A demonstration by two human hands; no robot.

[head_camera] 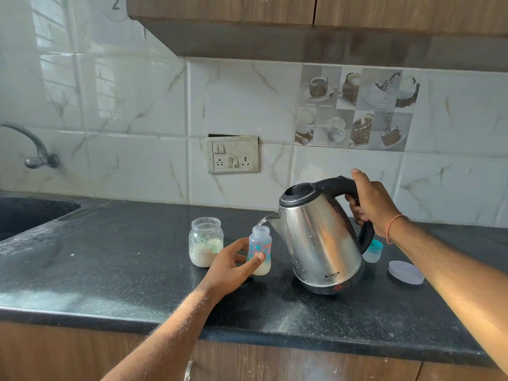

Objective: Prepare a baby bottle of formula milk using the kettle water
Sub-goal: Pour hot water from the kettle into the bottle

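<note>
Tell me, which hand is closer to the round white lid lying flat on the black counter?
Right. The right hand grips the steel kettle handle above the white lid; the left hand is across the kettle, holding the baby bottle.

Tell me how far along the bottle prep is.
Done: powder already sits in the bottom of the baby bottle. In hand: the right hand tilts the kettle, pouring water into the bottle, which the left hand steadies. Left: fitting the teal-collared bottle top and mixing.
</note>
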